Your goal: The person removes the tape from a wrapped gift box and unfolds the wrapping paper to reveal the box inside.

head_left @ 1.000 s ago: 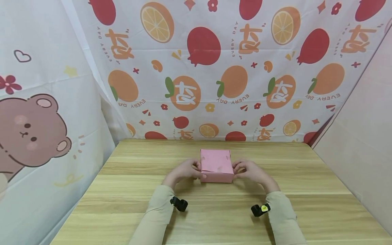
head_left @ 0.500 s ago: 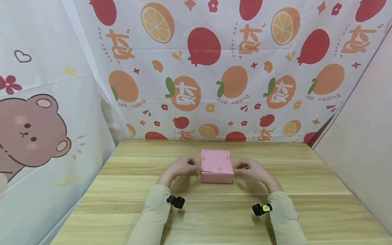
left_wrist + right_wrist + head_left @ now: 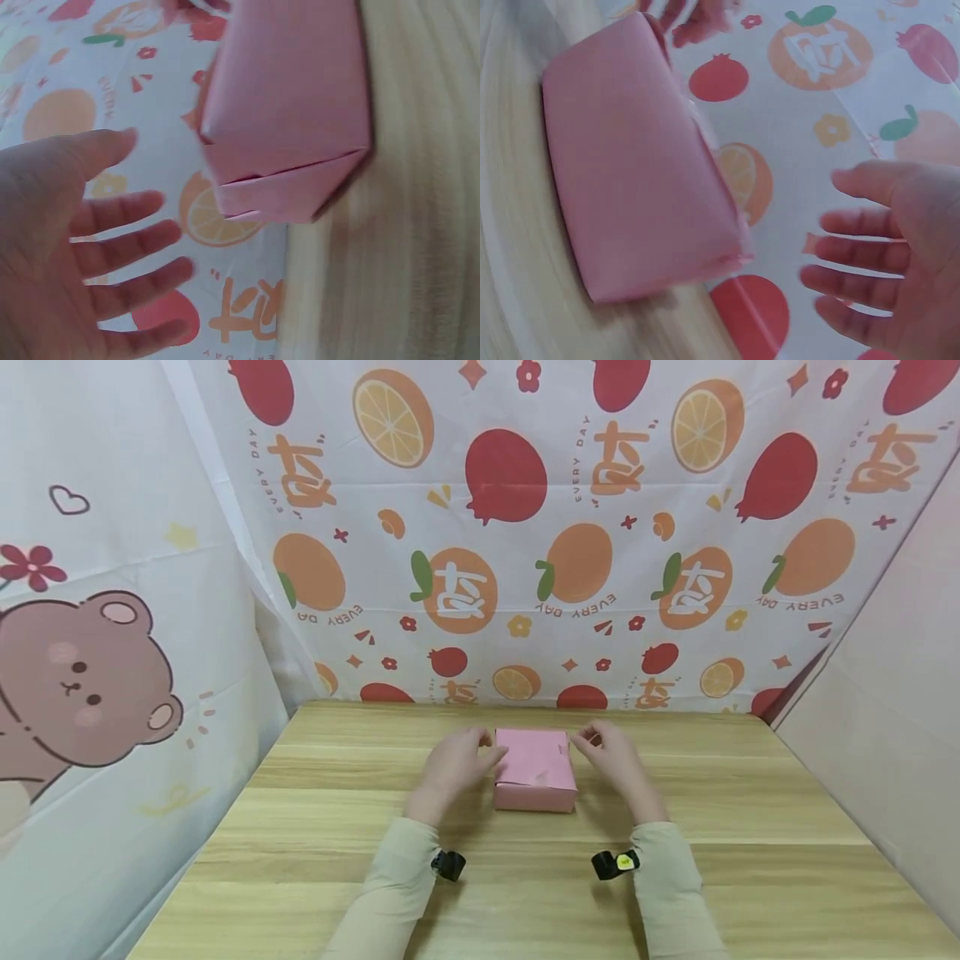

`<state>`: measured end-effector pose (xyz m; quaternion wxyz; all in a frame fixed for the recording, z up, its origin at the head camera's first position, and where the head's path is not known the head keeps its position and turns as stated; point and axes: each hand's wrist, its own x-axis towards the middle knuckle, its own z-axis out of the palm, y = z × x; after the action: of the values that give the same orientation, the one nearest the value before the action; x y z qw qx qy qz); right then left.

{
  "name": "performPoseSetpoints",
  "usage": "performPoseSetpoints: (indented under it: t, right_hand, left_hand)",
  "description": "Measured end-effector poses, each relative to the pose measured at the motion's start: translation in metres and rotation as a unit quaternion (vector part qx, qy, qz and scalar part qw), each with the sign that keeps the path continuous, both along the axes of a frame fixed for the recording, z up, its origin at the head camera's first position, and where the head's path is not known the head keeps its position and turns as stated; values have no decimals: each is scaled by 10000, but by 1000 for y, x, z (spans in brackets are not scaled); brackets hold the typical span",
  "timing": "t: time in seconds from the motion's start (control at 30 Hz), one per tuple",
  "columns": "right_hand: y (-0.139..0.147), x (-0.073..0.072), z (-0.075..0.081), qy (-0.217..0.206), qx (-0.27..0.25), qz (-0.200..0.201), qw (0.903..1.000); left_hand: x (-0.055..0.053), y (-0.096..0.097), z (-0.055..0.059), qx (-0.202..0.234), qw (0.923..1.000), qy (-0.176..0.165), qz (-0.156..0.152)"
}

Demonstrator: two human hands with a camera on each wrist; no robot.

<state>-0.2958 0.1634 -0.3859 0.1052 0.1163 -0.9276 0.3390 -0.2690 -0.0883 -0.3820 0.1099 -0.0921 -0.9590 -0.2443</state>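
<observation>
A pink cardboard box point(image 3: 534, 764) with its lid down sits on the wooden table. Beside its left side is my left hand point(image 3: 459, 768); the left wrist view shows that hand point(image 3: 97, 247) with fingers spread and slightly bent, apart from the box point(image 3: 289, 82). On the other side, near the far right corner, is my right hand point(image 3: 613, 760). In the right wrist view its fingers point(image 3: 862, 259) are loosely extended, and a gap separates them from the box point(image 3: 641, 165). Neither hand holds anything.
The wooden table point(image 3: 300, 860) extends all round the box. A fruit-print cloth point(image 3: 510, 543) hangs behind its far edge. A bear-print cloth point(image 3: 217, 635) hangs at the left, and a pale cloth point(image 3: 885, 693) at the right.
Both hands have left the sides of the box, where they touched it, and moved up and farther back. The box stays in place; the head view has shifted slightly.
</observation>
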Motion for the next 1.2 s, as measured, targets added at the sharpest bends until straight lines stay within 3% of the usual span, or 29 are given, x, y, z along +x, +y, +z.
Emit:
performPoseSetpoints:
  t: [0.13,0.33,0.5,0.83,1.2]
  right_hand:
    - [-15,-3,-4,236,-6,-295,9993]
    - [-26,-7,-21,-26,515,-528,9973]
    - [-33,-10,-30,109,868,-565,9946]
    - [-38,-11,-35,411,995,-765,9912]
    - [-22,-12,-38,222,787,-1093,9906]
  left_hand:
    - [0,7,-6,-792,9950,535,284]
    - [-1,15,-16,-1403,9884,424,408]
    - [-1,16,-21,-1370,9896,239,377]
    - [1,16,-21,-1131,9930,-61,347]
    - [2,16,-22,-1029,9942,-77,288]
